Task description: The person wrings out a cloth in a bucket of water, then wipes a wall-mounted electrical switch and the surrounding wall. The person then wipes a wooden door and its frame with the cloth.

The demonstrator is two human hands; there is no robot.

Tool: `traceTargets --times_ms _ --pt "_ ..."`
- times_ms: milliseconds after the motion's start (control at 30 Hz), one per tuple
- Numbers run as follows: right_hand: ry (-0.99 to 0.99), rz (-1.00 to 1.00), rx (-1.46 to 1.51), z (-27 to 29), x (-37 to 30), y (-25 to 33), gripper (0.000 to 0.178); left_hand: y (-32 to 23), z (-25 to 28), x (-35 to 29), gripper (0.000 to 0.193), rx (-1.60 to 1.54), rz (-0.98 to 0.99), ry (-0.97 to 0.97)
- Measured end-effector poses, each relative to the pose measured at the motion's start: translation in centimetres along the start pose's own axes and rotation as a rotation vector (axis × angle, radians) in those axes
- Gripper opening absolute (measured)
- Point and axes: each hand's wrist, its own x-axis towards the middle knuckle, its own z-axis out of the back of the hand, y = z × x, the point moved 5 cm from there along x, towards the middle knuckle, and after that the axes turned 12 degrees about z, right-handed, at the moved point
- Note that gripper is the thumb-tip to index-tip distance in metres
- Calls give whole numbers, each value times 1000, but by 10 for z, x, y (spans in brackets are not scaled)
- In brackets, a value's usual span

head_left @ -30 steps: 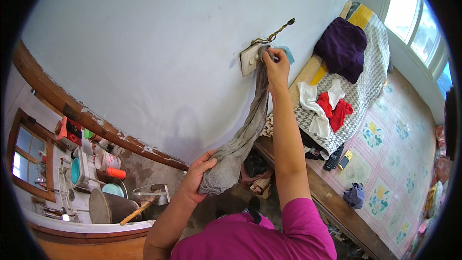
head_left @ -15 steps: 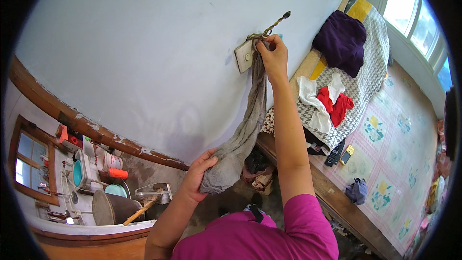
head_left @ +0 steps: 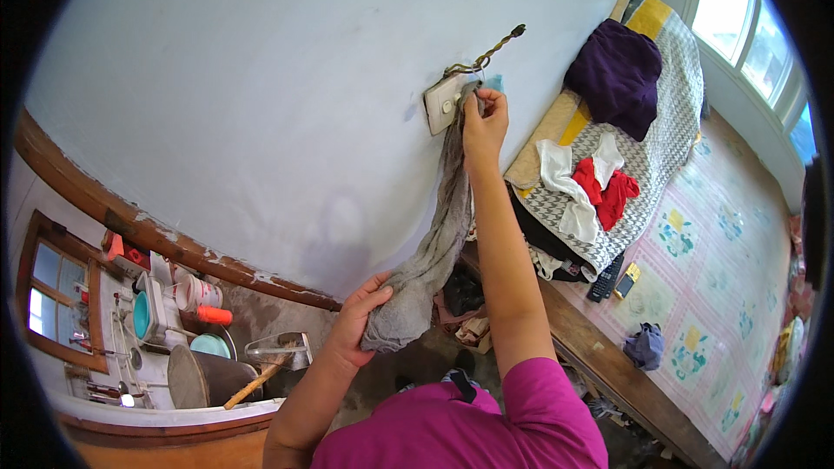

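with the left hand (head_left: 354,323) and right hand (head_left: 484,128) both clamped on the grey cloth (head_left: 415,293), positioning it by the wall switch (head_left: 440,105) seems the step, calling next for steady fingerwork.

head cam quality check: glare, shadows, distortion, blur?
Head view: window blown out upper right; faint shadows on the wall above the left hand; head view: wooden beam bows, likely fisheye, corners black; head view: grey cloth reads clear, no obvious motion blur.
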Motion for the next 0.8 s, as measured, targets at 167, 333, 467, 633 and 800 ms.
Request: traceTargets --times_ms 167,333,467,633,800 --pt "43 -10 -186 13 -38 -25 16 0 8 0 38 4 -20 16" --pt "39 119 -242 14 -30 5 13 0 14 -3 37 -9 -17 17" --pt "175 392 -394 -9 3 57 15 -1 21 -5 36 -36 -24 -4" --pt "298 392 -524 -7 11 60 14 -2 19 -5 35 -33 -27 -18" --pt "289 319 -491 0 -7 49 16 1 19 -4 35 -33 -17 -4"
